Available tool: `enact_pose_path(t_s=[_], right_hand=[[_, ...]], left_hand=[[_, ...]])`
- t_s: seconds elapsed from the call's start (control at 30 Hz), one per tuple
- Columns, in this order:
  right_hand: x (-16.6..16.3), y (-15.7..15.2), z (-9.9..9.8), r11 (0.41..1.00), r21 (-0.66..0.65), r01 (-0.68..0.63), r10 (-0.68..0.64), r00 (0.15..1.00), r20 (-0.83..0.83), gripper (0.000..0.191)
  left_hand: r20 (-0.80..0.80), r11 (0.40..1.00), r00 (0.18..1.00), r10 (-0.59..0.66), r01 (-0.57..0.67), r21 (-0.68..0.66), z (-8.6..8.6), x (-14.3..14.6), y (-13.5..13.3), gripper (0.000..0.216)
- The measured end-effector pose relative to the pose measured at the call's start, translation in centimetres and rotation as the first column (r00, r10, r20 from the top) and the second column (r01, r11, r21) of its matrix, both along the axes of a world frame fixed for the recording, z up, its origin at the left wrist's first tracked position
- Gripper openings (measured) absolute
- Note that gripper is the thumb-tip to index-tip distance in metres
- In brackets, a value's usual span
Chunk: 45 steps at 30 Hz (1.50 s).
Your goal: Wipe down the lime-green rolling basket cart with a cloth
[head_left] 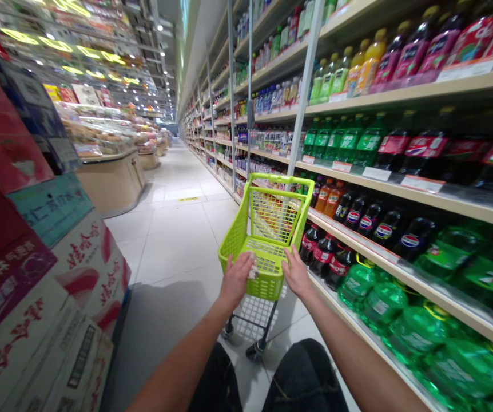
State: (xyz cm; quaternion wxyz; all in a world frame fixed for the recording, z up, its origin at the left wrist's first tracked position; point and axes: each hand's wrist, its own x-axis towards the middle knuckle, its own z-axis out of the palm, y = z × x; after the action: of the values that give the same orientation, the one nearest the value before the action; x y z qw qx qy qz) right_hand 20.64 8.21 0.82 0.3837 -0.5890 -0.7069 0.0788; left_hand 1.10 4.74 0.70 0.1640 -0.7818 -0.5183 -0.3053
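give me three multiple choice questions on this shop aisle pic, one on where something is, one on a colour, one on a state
1. Where do the drink shelves stand relative to the cart?
A. on its right
B. on its left
C. behind the person

2. What colour is the cart's basket?
A. red
B. lime green
C. blue

3. What are the hands doing?
A. hanging free
B. lifting a bottle
C. both resting on the cart's near rim

Answers:
1. A, bottles fill the shelving along the right side.
2. B, the mesh basket and frame are bright lime green.
3. C, the left hand and right hand both lie on the basket's near edge.
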Motion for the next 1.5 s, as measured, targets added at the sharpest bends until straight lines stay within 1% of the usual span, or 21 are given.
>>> enact_pose_path(t_s=[0.07, 0.13, 0.17, 0.23, 0.33, 0.4, 0.43, 0.5, 0.57, 0.63, 0.73, 0.8, 0.87, 0.97, 1.03, 1.1, 1.2, 1.27, 1.33, 1.43, 1.5], right_hand=[[0.0, -0.1, 0.0, 1.000, -0.005, -0.010, 0.010, 1.000, 0.005, 0.043], [0.3, -0.2, 0.2, 1.000, -0.013, -0.020, 0.021, 1.000, 0.018, 0.043], [0.4, -0.3, 0.2, 1.000, -0.019, -0.025, 0.026, 0.999, 0.027, 0.043], [0.7, -0.4, 0.3, 0.999, -0.032, -0.032, 0.034, 0.999, 0.042, 0.044], [0.8, -0.3, 0.1, 0.999, -0.031, -0.020, 0.021, 0.999, 0.031, 0.045], [0.7, -0.2, -0.2, 1.000, -0.008, 0.002, -0.002, 1.000, 0.001, 0.045], [0.6, -0.1, -0.4, 1.000, 0.006, 0.006, -0.006, 1.000, -0.012, 0.045], [0.7, 0.0, -0.6, 1.000, 0.031, -0.003, 0.004, 1.000, -0.025, 0.046], [0.9, 0.0, -0.7, 0.999, 0.040, -0.020, 0.021, 1.000, -0.014, 0.045], [1.2, 0.0, -0.7, 0.999, 0.034, -0.028, 0.027, 1.000, 0.006, 0.045], [1.4, 0.1, -0.9, 0.999, 0.037, -0.018, 0.018, 1.000, 0.005, 0.045], [1.3, 0.2, -1.0, 0.998, 0.055, -0.006, 0.007, 1.000, -0.018, 0.045], [1.2, 0.4, -1.1, 0.998, 0.062, -0.001, 0.003, 0.999, -0.034, 0.045], [1.3, 0.5, -1.0, 0.998, 0.051, -0.025, 0.027, 0.999, -0.031, 0.046], [1.5, 0.6, -0.9, 0.998, 0.041, -0.045, 0.046, 0.999, -0.025, 0.047], [1.8, 0.6, -0.9, 0.998, 0.025, -0.052, 0.052, 0.998, -0.026, 0.047], [2.0, 0.9, -1.3, 1.000, 0.011, -0.025, 0.025, 0.998, -0.065, 0.049], [2.0, 1.2, -1.7, 1.000, 0.026, -0.005, 0.008, 0.995, -0.100, 0.049], [2.1, 1.5, -1.9, 0.999, 0.048, -0.002, 0.007, 0.993, -0.118, 0.049], [2.5, 1.8, -2.0, 0.997, 0.072, -0.027, 0.034, 0.994, -0.105, 0.048], [3.0, 1.9, -1.8, 0.996, 0.071, -0.049, 0.054, 0.995, -0.084, 0.048]], left_hand=[[-0.087, 0.984, 0.981, -0.173, 0.176, 0.027, -0.2, 2.8, -0.3, 0.032], [-0.124, 0.968, 0.962, -0.243, 0.250, 0.040, -0.2, 4.2, -0.5, 0.032], [-0.126, 0.967, 0.961, -0.246, 0.252, 0.035, -0.2, 3.8, -0.4, 0.032], [-0.108, 0.980, 0.974, -0.198, 0.200, 0.006, 0.0, 1.5, 0.0, 0.033], [-0.013, 1.000, 1.000, 0.014, -0.014, -0.017, 0.1, -2.2, 0.7, 0.034], [0.018, 0.999, 0.999, 0.050, -0.050, -0.007, -0.1, -2.0, 0.6, 0.033], [0.008, 1.000, 1.000, 0.010, -0.010, 0.008, -0.3, -1.0, 0.5, 0.032], [-0.065, 0.988, 0.987, -0.147, 0.150, 0.043, -0.6, 1.4, 0.0, 0.031], [-0.109, 0.972, 0.970, -0.219, 0.227, 0.060, -0.6, 2.6, -0.4, 0.032], [-0.087, 0.981, 0.980, -0.181, 0.186, 0.053, -0.5, 1.5, -0.4, 0.032], [0.011, 1.000, 1.000, 0.017, -0.017, 0.024, -0.1, -2.3, 0.1, 0.035], [0.046, 0.995, 0.994, 0.101, -0.102, 0.014, 0.0, -3.1, 0.3, 0.035], [0.016, 0.998, 0.999, 0.050, -0.050, 0.024, -0.1, -1.5, 0.0, 0.035], [-0.083, 0.988, 0.987, -0.137, 0.142, 0.061, -0.6, 2.4, -0.5, 0.033], [-0.115, 0.976, 0.974, -0.197, 0.205, 0.067, -0.6, 3.0, -0.5, 0.032], [-0.103, 0.985, 0.982, -0.161, 0.167, 0.047, -0.4, 0.9, -0.2, 0.033], [-0.028, 0.999, 0.999, 0.043, -0.043, 0.010, 0.2, -4.0, 0.6, 0.037], [0.010, 0.992, 0.992, 0.124, -0.124, -0.010, 0.5, -5.3, 0.8, 0.038], [0.017, 0.997, 0.996, 0.082, -0.082, -0.016, 0.5, -3.9, 0.4, 0.037], [-0.029, 0.994, 0.994, -0.106, 0.106, -0.003, 0.3, 0.0, -0.2, 0.036], [-0.047, 0.985, 0.984, -0.174, 0.174, -0.012, 0.3, 1.0, -0.3, 0.036]])
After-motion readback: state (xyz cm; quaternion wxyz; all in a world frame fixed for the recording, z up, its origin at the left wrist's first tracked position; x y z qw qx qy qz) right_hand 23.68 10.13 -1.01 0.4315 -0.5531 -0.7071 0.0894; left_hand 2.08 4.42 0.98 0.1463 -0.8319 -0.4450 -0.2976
